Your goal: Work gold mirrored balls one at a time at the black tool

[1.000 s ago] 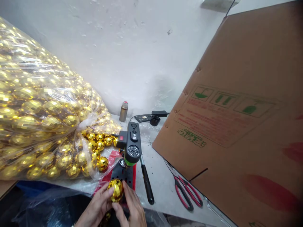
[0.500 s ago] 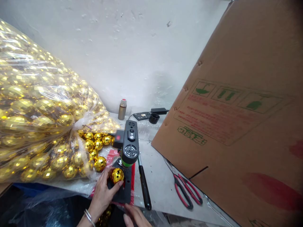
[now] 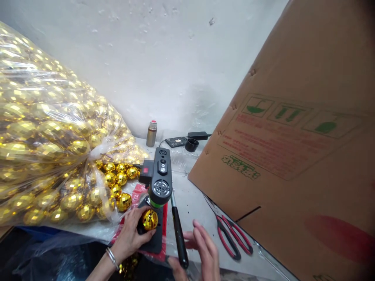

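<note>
My left hand [image 3: 133, 234], with a silver bangle at the wrist, holds a gold mirror-faceted ball [image 3: 150, 219] between thumb and fingers. The ball sits over the black base plate [image 3: 156, 240] of a small press-like machine [image 3: 161, 177], just below its black head with a green lower rim. My right hand [image 3: 202, 249] is open, its thumb and fingers apart on either side of the end of a black lever handle [image 3: 179, 238]. Whether it touches the handle I cannot tell.
A clear plastic bag [image 3: 102, 150] full of gold balls lies at left, with loose gold balls [image 3: 124, 201] beside it. Red-and-black scissors [image 3: 233, 238] lie at right before a large cardboard box [image 3: 281, 136]. A metal bottle [image 3: 151, 134] and black cap [image 3: 191, 145] stand behind.
My right hand has moved up and right from the bottom edge to the lever handle, fingers spreading. The gold ball in my left hand has shifted slightly right and turned a little.
</note>
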`<state>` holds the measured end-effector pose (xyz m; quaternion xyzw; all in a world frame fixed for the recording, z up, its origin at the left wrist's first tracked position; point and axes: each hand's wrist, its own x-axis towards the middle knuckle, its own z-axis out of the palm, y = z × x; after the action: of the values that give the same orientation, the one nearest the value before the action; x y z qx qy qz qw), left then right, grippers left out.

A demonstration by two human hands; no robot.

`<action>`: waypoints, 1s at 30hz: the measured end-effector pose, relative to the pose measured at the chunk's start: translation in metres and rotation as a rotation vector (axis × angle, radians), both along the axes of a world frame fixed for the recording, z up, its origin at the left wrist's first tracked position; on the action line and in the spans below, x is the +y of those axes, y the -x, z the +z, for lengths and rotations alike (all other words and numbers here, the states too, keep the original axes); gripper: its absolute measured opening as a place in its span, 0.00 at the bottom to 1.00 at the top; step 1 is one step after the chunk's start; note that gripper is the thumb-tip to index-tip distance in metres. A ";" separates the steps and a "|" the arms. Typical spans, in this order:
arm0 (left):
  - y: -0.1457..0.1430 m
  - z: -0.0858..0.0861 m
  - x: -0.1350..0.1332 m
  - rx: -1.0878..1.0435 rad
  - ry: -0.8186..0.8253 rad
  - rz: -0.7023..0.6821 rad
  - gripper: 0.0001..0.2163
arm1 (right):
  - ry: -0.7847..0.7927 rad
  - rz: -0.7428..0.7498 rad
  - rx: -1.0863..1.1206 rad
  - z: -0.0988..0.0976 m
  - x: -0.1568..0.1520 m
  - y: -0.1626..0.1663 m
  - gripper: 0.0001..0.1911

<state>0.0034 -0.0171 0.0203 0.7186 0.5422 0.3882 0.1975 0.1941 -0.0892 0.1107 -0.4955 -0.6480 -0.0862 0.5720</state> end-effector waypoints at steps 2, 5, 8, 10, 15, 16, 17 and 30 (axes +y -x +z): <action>0.001 0.002 0.001 -0.009 0.026 -0.010 0.24 | -0.099 0.019 -0.074 0.026 0.009 0.001 0.24; -0.001 0.007 0.001 -0.023 0.067 -0.018 0.23 | -0.138 0.160 -0.221 0.061 0.024 0.009 0.21; -0.004 0.013 0.001 -0.043 0.113 -0.009 0.22 | -0.131 0.292 -0.215 0.074 0.038 0.021 0.15; -0.005 0.017 0.000 -0.060 0.145 0.000 0.22 | -0.171 0.254 -0.127 0.065 0.044 0.029 0.17; -0.006 0.016 0.000 -0.107 0.157 0.003 0.22 | -0.376 0.102 -0.053 0.023 0.053 0.044 0.23; -0.006 0.016 0.000 -0.114 0.160 0.002 0.22 | -0.388 0.088 -0.040 0.016 0.053 0.046 0.23; -0.007 0.016 0.000 -0.118 0.163 0.002 0.22 | -0.382 0.079 -0.027 0.011 0.053 0.047 0.22; -0.009 0.023 0.001 -0.114 0.186 0.005 0.23 | -0.370 0.090 0.025 0.003 0.052 0.051 0.20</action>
<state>0.0129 -0.0165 0.0436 0.6725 0.5656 0.3769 0.2928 0.1428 -0.0373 0.1132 -0.3532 -0.6356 -0.1721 0.6646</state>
